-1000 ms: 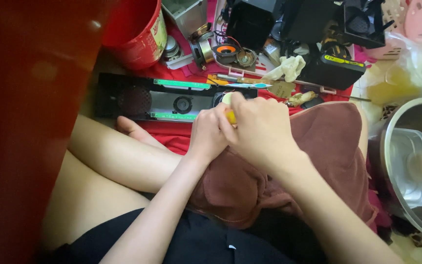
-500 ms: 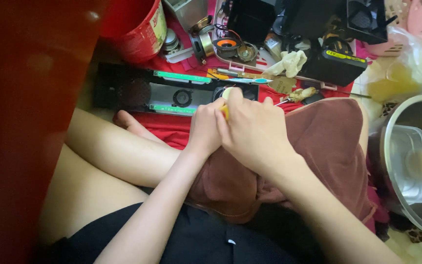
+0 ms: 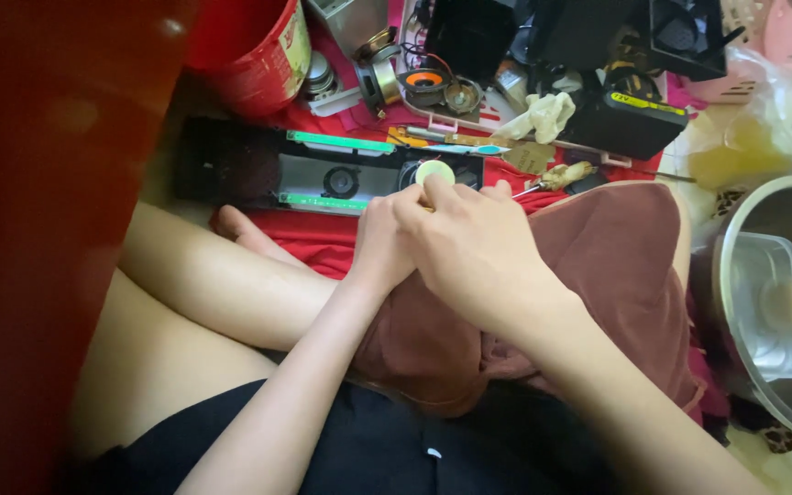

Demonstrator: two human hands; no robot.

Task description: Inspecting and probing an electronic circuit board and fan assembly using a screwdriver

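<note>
My left hand (image 3: 383, 240) and my right hand (image 3: 474, 246) are pressed together above my crossed legs. Both close around a small pale round part (image 3: 434, 171) whose top shows above the fingers; a bit of yellow shows under my right fingers. Just beyond the hands lies a long black device (image 3: 323, 174) opened up, with green strips and round openings. A brownish-red cloth (image 3: 616, 266) covers my right knee under my right forearm.
A red bucket (image 3: 254, 55) stands at the back left. Behind the device lie speakers, a black power tool (image 3: 634, 115), a white rag (image 3: 543, 115) and small tools. A metal pot (image 3: 781, 293) holding a clear plastic box sits at the right. A red blurred surface fills the left side.
The view has tilted slightly, so the hands sit a little lower and left. The hands stay clasped on the small part, turning it a little.
</note>
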